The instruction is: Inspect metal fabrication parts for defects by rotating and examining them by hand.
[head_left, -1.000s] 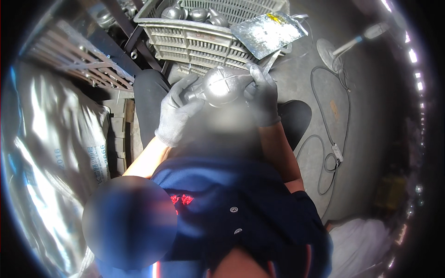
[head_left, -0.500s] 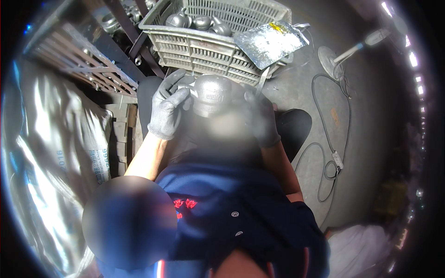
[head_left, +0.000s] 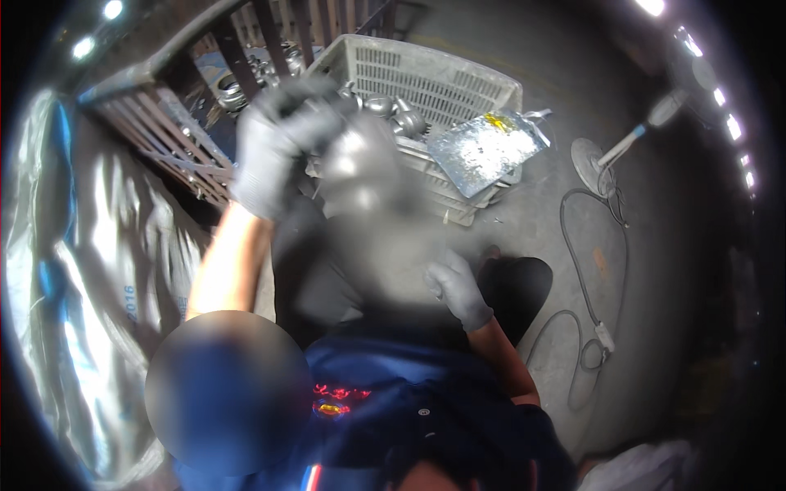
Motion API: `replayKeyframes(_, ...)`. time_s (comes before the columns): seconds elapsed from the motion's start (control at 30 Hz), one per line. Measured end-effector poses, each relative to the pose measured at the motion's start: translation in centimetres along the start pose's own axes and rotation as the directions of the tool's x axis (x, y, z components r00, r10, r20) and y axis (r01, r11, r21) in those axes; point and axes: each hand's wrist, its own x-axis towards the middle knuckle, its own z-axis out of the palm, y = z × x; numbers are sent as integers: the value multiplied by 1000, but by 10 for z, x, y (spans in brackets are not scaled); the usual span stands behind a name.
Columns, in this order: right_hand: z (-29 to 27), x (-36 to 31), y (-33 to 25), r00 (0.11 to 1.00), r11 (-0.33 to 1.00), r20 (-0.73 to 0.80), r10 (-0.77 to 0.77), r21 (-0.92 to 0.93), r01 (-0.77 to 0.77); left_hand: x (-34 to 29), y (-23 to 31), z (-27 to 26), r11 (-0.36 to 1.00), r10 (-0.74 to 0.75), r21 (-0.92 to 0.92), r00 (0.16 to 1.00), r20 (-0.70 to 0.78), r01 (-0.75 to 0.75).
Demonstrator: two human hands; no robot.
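My left hand (head_left: 274, 151), in a grey glove, is raised near the crate and closed around one end of a rounded, shiny grey metal casting (head_left: 360, 168). Motion smears both the fingers and the casting. Lower and to the right, my right hand (head_left: 460, 288), also gloved, is held over my lap with its fingers curled in. Whatever it may hold is hidden. A blurred patch covers the area between the hands. Beyond them stands a grey slatted plastic crate (head_left: 442, 78) with several similar metal castings (head_left: 407, 120) inside.
A silvery plastic bag (head_left: 489, 153) with a yellow mark lies over the crate's near right corner. To the left are a rusty barred metal bin (head_left: 151, 131) with metal parts and large white sacks (head_left: 106, 270). On the right floor stand a round-based stand (head_left: 591, 164) and a loose cable (head_left: 571, 254).
My left hand has lifted the casting up and toward the crate. My right hand has moved down, away from the casting. The view has shifted, showing more of the bin.
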Motion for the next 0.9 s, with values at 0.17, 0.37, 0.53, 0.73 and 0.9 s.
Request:
replayKeyframes(0.17, -33, -14, 42, 975, 953, -66, 212, -209, -221, 111, 85, -38, 860, 502, 264, 819, -277, -438)
replayKeyframes(0.37, -34, -7, 68, 971, 933, -36, 238, -269, -239, 235, 122, -86, 598, 772, 542, 607, -191, -590)
replayKeyframes(0.53, -37, 4, 72, 960, 929, 5, 281, -252, -271, 294, 104, -138, 667, 600, 731, 684, -415, -142)
replayKeyframes(0.73, -36, 11, 81, 975, 920, -42, 219, -323, -220, 309, 58, -99, 465, 772, 799, 616, -156, -381)
replayKeyframes(0.9, -41, 20, 83, 965, 886, 14, 262, -400, -235, 274, -106, -45, 332, 264, 823, 883, 388, -461)
